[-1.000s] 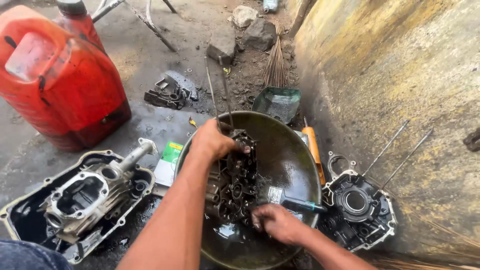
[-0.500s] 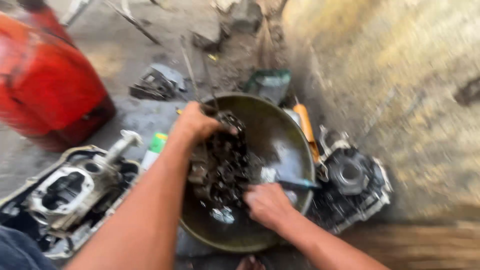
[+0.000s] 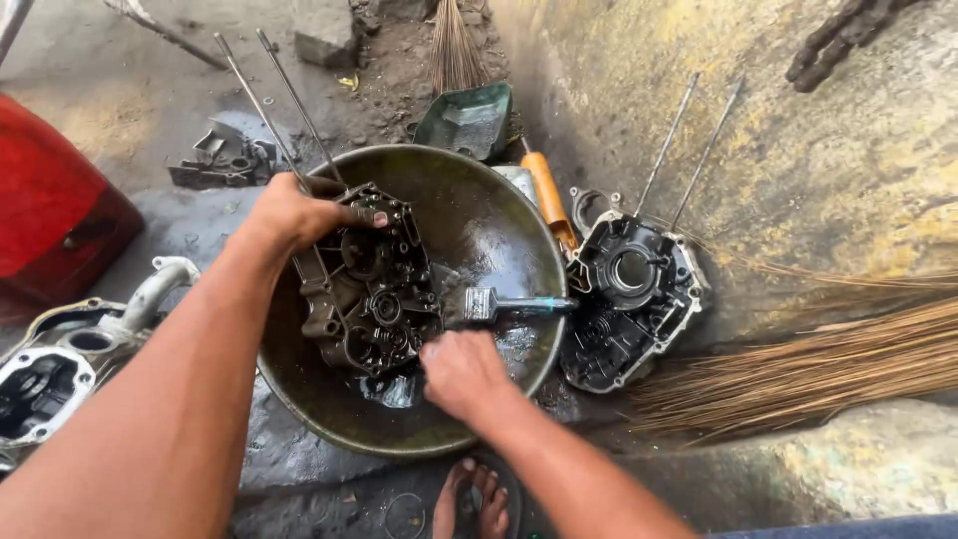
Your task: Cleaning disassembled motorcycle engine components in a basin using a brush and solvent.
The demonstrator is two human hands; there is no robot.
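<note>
A dark, greasy engine crankcase half (image 3: 371,284) with two long studs stands tilted in a round olive metal basin (image 3: 499,215) holding dark liquid. My left hand (image 3: 297,213) grips the case's upper edge near the studs. My right hand (image 3: 461,371) is closed at the case's lower right corner, by the liquid; whether it holds anything is hidden. A paintbrush (image 3: 509,303) with a dark handle lies across the basin's right rim.
A second crankcase half (image 3: 627,299) with two studs leans by the yellowed wall at right. An engine cover (image 3: 70,359) lies at left beside a red jerrycan (image 3: 50,210). A green dustpan (image 3: 469,118), an orange-handled tool (image 3: 551,195), broom bristles (image 3: 828,369) and my foot (image 3: 474,504) surround the basin.
The view has swung down and right, so the basin sits higher and the jerrycan is mostly out of frame. My right hand moved left off the brush handle toward the case's lower corner.
</note>
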